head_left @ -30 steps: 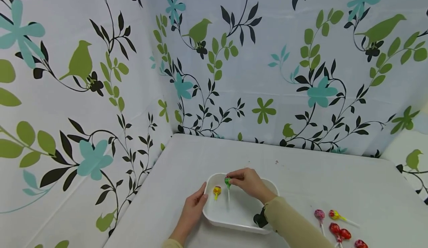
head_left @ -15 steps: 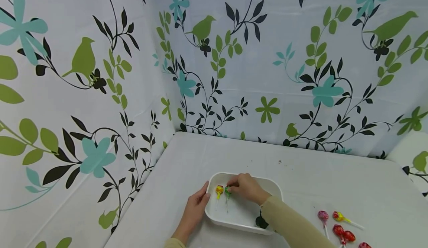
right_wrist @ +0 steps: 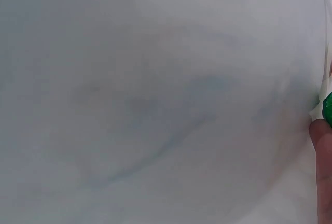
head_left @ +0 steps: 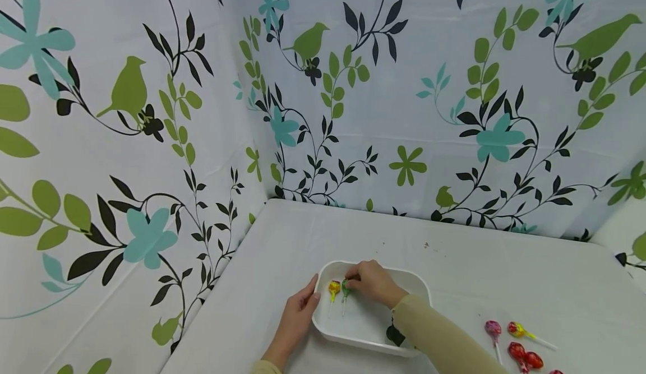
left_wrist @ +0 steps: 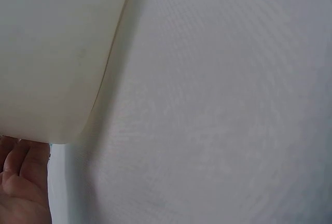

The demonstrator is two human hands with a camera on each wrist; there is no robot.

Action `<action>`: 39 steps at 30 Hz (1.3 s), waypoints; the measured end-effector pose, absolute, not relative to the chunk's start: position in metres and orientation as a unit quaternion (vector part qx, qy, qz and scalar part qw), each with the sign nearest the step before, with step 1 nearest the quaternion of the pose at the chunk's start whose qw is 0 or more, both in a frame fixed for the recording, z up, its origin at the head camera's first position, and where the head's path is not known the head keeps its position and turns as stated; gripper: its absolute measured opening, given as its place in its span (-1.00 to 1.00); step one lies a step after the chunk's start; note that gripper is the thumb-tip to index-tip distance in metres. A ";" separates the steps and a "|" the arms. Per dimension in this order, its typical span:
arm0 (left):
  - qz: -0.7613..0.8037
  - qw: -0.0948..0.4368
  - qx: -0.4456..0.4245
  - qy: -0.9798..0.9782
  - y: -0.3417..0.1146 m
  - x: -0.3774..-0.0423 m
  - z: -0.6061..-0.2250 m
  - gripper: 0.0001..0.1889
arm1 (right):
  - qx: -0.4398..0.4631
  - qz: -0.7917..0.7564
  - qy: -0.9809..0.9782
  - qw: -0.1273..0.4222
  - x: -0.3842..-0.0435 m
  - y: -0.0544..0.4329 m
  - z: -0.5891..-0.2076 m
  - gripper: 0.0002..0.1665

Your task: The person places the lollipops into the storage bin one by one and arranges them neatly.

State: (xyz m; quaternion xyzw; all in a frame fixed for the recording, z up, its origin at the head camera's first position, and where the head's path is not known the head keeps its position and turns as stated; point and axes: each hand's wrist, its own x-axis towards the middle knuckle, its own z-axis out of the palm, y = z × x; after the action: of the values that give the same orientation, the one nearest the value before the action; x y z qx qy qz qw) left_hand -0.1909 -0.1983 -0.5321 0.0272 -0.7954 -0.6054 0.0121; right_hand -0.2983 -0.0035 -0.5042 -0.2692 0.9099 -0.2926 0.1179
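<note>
In the head view a white tray (head_left: 363,329) stands on the table. My left hand (head_left: 298,315) grips its left rim, with the thumb over the edge; the left wrist view has those fingers (left_wrist: 31,169) against the tray's outer wall (left_wrist: 57,53). Over the tray's left part, my right hand (head_left: 375,285) pinches a green lollipop (head_left: 345,290) by its head, the stick pointing towards me. A yellow lollipop (head_left: 334,287) lies beside it on the tray floor. Only a fingertip and a bit of green wrapper (right_wrist: 328,111) show at the right wrist view's edge.
Right of the tray lie a pink lollipop (head_left: 493,329), a yellow-and-red one (head_left: 516,329) and red ones (head_left: 525,356), partly cut off by the frame's bottom. A dark wrist camera (head_left: 395,333) hangs under my right sleeve, over the tray. Patterned cloth (head_left: 328,110) rises behind the table (head_left: 323,228).
My right hand has lowered the green lollipop onto the tray, next to the yellow one. The left hand keeps its hold on the rim. The head view has shifted slightly.
</note>
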 end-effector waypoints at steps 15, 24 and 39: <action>-0.612 0.010 0.022 -0.790 -0.196 -0.190 -0.530 -0.48 | -0.269 -0.233 0.929 0.099 -0.295 -0.011 -0.497 -0.76; -0.611 0.013 0.024 -0.791 -0.197 -0.189 -0.530 -0.49 | -0.273 -0.241 0.927 0.096 -0.297 -0.013 -0.503 -0.78; -0.618 0.006 0.024 -0.786 -0.197 -0.190 -0.531 -0.48 | -0.276 -0.246 0.925 0.091 -0.297 -0.011 -0.500 -0.77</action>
State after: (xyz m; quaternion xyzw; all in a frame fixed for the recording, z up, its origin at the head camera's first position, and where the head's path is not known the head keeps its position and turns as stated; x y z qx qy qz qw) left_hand -0.1896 -0.1975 -0.5306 0.0242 -0.7861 -0.6176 0.0064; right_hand -0.2966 -0.0108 -0.5002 -0.2761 0.9245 -0.2464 0.0910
